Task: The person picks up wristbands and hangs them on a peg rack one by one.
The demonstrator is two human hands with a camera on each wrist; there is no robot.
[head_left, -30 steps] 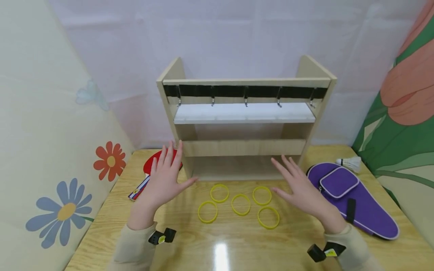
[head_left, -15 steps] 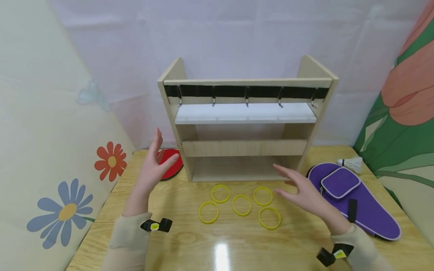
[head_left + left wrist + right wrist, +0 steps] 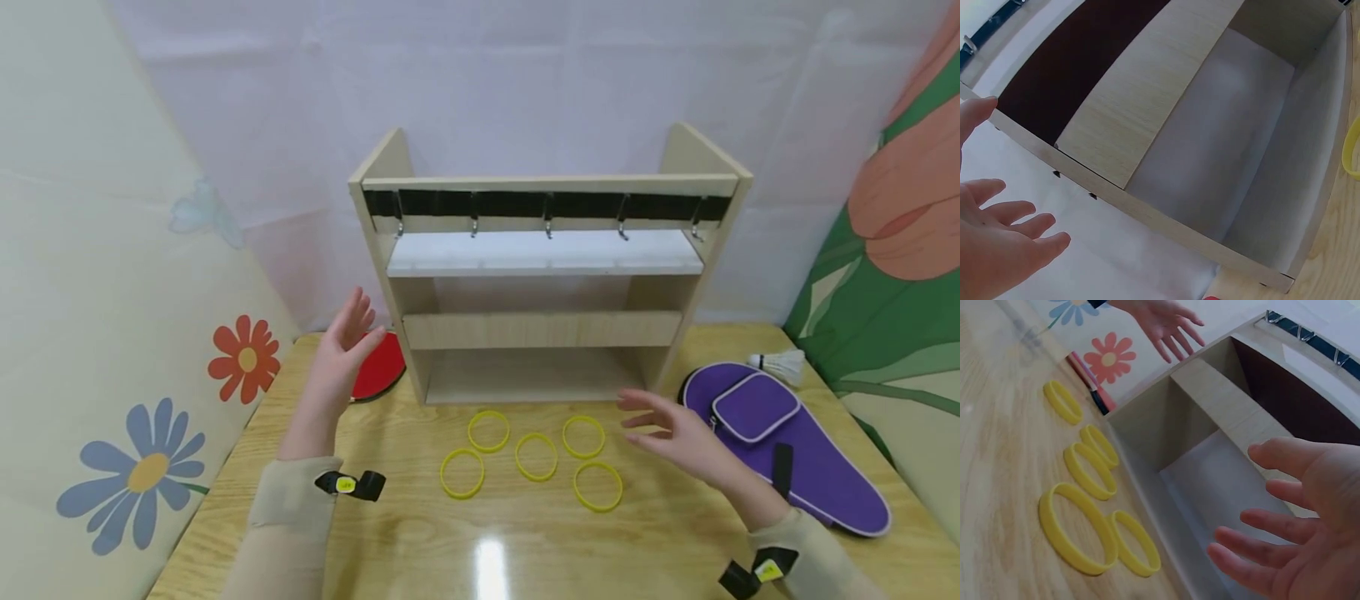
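Note:
My left hand point(image 3: 339, 354) hovers left of a pale wooden shelf unit point(image 3: 542, 330), over a red table tennis paddle point(image 3: 381, 367) that it partly hides. Its fingers are relaxed and hold nothing; the left wrist view shows the fingers spread beside the unit's side panel point(image 3: 1179, 228). My right hand point(image 3: 682, 437) hangs in front of the unit's right side, palm inward, loosely bent fingers point(image 3: 1260, 550) holding nothing. Several yellow rings point(image 3: 462, 497), like silicone wristbands, lie flat on the wooden table between my hands.
Metal hooks point(image 3: 548, 225) hang from a black strip point(image 3: 510, 203) along the unit's upper bar. Right of my right hand lies a purple paddle case point(image 3: 813, 475), with a white shuttlecock point(image 3: 783, 365) behind it. Floral cloth panels point(image 3: 150, 250) flank the table.
Both hands have turned from palms down to palms facing inward. My left hand has moved slightly left; my right has shifted slightly right and down, its fingers bending more. The rings have stayed put.

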